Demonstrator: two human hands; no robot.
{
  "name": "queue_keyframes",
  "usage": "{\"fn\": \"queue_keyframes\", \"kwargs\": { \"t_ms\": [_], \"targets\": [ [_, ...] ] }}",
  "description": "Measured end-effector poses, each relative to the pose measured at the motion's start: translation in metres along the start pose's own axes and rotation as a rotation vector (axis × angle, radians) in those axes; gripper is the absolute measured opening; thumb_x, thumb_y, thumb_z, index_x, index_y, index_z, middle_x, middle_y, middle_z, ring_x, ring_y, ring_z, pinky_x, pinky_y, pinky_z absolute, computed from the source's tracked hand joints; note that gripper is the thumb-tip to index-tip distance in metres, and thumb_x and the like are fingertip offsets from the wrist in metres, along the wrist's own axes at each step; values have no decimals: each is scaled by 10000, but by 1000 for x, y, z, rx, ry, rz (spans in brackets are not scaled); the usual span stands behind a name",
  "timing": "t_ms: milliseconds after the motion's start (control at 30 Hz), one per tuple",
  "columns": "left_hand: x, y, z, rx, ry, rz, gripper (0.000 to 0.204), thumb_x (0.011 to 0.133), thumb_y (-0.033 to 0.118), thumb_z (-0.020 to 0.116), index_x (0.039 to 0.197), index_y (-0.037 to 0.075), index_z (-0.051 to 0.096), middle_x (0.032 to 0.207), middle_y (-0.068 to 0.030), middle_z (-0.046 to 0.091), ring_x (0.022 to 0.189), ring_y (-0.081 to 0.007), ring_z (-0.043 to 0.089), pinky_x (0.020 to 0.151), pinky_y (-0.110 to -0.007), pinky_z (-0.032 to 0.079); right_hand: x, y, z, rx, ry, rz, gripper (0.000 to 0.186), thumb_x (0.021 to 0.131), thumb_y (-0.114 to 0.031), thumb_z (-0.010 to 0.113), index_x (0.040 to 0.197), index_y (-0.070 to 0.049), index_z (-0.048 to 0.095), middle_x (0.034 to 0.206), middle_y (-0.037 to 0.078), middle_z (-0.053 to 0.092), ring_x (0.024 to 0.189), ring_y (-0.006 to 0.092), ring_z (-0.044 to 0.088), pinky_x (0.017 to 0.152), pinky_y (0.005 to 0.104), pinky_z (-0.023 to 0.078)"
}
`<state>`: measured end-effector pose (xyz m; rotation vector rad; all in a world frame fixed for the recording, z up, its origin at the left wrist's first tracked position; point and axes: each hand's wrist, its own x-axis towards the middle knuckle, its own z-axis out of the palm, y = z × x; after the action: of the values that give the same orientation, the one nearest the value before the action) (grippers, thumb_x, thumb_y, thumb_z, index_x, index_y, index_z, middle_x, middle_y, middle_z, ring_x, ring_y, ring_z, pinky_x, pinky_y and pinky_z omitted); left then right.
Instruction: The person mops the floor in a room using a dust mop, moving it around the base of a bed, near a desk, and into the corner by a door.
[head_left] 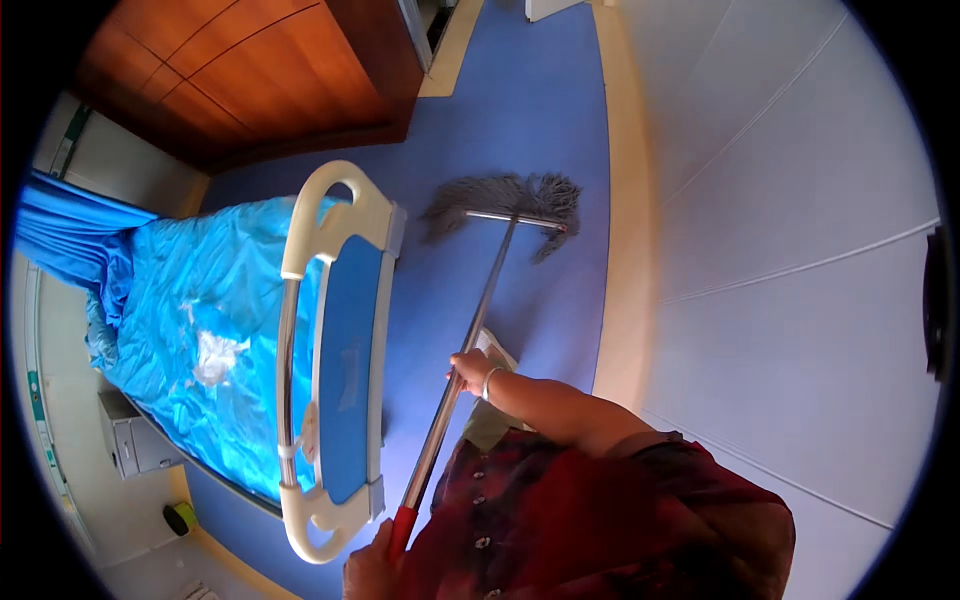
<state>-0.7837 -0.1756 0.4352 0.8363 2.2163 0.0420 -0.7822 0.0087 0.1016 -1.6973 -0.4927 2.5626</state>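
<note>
A string mop with a grey head (505,192) lies spread on the blue floor, its metal crossbar (520,220) over the strands. From the crossbar a long metal handle (430,440) slants down to me, ending in a red grip (402,528). My right hand (467,371), with a pale bangle at the wrist, is closed round the middle of the handle. Lower down, my left hand (370,574) is wrapped at the red grip, partly cut off by the lower edge of the view.
Left of the handle stands a bed with a cream and blue end board (352,370) and a crinkled blue cover (190,290). A wooden cabinet (240,80) is at the far left. A pale wall (760,240) runs along the right. A grey bedside cabinet (140,445) stands beyond the bed.
</note>
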Motion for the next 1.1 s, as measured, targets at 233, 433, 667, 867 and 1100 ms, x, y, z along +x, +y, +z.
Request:
{"fn": "queue_keyframes", "kwargs": {
  "t_ms": [233,433,667,867,1100],
  "targets": [
    [114,42,-37,404,-144,217,313,695,203,457,983,100,391,580,-125,527,547,-294,521,500,-364,411,35,-82,-78,370,66,-70,89,705,-73,417,761,-4,411,564,106,445,512,208,489,414,392,408],
    [190,113,-60,381,-230,446,335,671,221,499,963,101,386,642,-138,522,601,-320,502,524,-387,390,58,-152,-140,434,234,-89,96,707,-140,424,729,-47,426,582,96,451,507,209,463,427,359,390],
    [224,151,-84,530,-87,415,296,667,222,496,929,116,409,628,-98,523,587,-278,509,491,-376,382,70,-203,-134,509,257,-61,100,703,-155,392,714,-56,408,606,96,426,539,211,422,464,399,368],
    [205,145,-108,592,24,256,309,661,226,526,932,123,417,583,-76,521,531,-238,519,472,-328,397,128,-190,-92,511,73,19,26,704,-95,375,710,-74,390,601,82,397,545,207,412,463,393,360],
    [111,202,-97,201,187,-356,292,586,132,557,867,59,527,707,-148,544,687,-287,524,614,-337,417,23,-207,8,21,-1,194,80,690,-65,434,721,-16,380,591,93,426,475,204,473,358,347,393]
  ]
}}
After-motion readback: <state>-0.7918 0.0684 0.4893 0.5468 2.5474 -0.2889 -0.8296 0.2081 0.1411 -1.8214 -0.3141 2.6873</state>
